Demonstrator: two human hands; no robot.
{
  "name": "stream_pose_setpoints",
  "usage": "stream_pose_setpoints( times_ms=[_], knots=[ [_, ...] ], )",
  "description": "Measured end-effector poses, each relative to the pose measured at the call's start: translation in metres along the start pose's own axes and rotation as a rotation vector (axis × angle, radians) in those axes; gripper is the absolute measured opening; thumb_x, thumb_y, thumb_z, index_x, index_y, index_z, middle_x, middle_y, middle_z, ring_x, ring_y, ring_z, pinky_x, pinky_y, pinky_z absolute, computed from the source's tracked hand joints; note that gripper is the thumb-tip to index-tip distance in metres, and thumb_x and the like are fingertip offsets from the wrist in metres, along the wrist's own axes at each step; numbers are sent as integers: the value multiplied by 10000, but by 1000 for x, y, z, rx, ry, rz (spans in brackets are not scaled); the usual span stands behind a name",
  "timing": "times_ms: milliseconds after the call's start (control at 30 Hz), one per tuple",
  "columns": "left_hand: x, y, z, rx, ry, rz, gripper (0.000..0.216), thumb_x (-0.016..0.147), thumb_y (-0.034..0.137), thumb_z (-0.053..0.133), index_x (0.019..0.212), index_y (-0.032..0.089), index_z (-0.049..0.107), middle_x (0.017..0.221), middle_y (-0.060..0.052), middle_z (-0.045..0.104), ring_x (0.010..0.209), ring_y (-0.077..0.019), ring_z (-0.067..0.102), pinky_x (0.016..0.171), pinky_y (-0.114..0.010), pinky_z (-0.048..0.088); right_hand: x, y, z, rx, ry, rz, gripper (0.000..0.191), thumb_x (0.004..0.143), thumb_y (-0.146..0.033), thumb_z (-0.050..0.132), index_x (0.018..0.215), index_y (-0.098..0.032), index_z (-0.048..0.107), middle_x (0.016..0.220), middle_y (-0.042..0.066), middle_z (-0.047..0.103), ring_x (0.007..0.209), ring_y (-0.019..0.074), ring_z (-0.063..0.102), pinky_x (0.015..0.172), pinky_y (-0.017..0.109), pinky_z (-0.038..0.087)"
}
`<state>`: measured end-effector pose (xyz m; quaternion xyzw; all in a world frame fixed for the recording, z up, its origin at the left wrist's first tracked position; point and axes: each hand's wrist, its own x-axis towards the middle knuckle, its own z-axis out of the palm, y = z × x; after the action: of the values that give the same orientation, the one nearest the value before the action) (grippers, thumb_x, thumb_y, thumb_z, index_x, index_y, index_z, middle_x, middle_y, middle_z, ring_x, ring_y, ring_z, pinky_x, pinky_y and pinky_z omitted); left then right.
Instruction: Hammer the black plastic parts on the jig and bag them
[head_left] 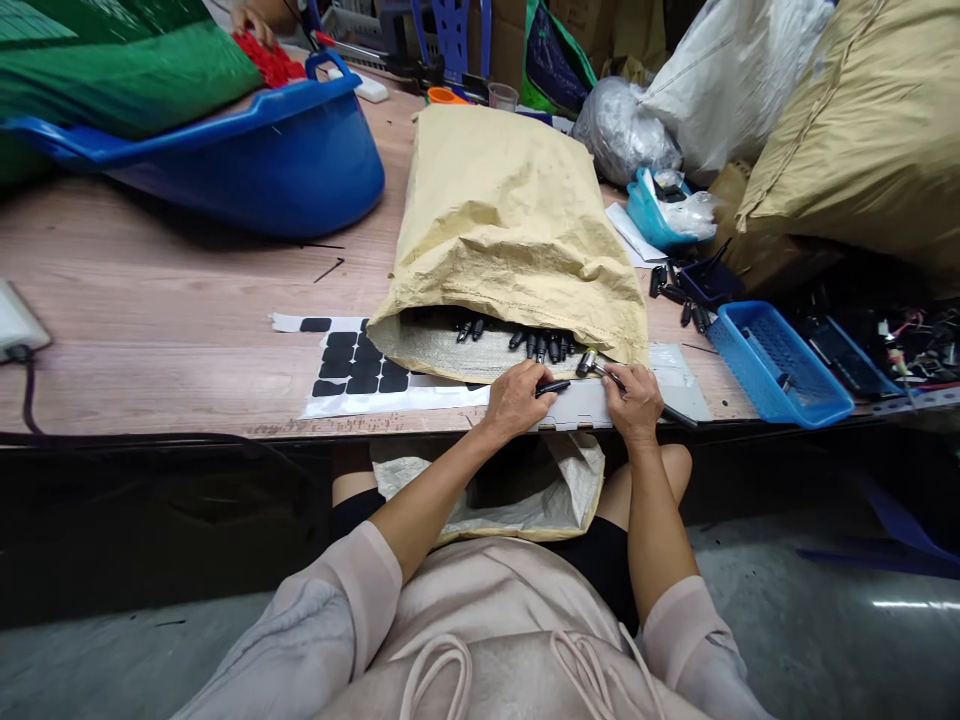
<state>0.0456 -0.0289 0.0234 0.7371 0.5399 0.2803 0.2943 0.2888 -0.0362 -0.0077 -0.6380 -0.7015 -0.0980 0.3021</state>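
My left hand (516, 400) pinches a slim black cylindrical part (555, 387) just above a light grey board (576, 408) at the table's front edge. In my right hand (634, 402) is a small hammer (587, 362), its head pointing left near the black part and its handle passing under my fingers. Behind both hands a yellow woven sack (510, 200) lies with its mouth towards me. Several similar black parts (541, 345) show inside that mouth. A second sack (495, 527) hangs with its mouth spread over my lap, below the table edge.
A sheet of black stickers (356, 365) lies partly under the sack. At left stands a big blue tub (315, 160); a person's hand (255, 22) touches red material behind it. At right are a blue basket (780, 370), loose black parts (675, 290) and large bags (862, 130).
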Motion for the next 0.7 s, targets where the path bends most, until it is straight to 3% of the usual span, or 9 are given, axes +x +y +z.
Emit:
stream_pose_setpoints(
  times_ms=[167,367,500,633,700],
  knots=[
    [-23,3,-10,-110,-59,102,96,888,230,667,982,226,681,1018,-38,706,973,-203,658,895,-320,511,0,0,1,26,13,7,210,961,-307,617,1072,-245,784,961,59,693,918,232,569,874,341,447],
    [-93,-10,-9,-194,-490,352,178,952,315,614,1077,260,728,1033,-51,736,980,-203,685,878,-296,507,0,1,1,18,-6,14,210,944,-301,627,1076,-248,782,959,67,667,932,243,561,877,357,456],
    [-113,-39,14,17,-564,149,166,880,258,671,1029,264,745,1052,-35,751,961,-214,716,819,-293,521,0,2,2,4,-9,14,209,945,-293,622,1074,-253,782,954,67,659,935,243,558,877,359,458],
    [-110,-65,33,237,-584,-138,215,904,240,628,1083,266,744,1095,-72,780,1063,-272,736,858,-343,539,0,2,2,-10,-1,5,208,948,-296,620,1073,-257,782,945,62,662,924,240,562,862,354,455],
    [-109,-68,35,281,-606,-192,241,923,238,605,1122,261,740,1119,-92,784,1079,-286,738,866,-360,543,0,1,2,-15,1,2,210,955,-304,617,1077,-258,781,940,58,663,920,237,565,861,350,455]
  ],
)
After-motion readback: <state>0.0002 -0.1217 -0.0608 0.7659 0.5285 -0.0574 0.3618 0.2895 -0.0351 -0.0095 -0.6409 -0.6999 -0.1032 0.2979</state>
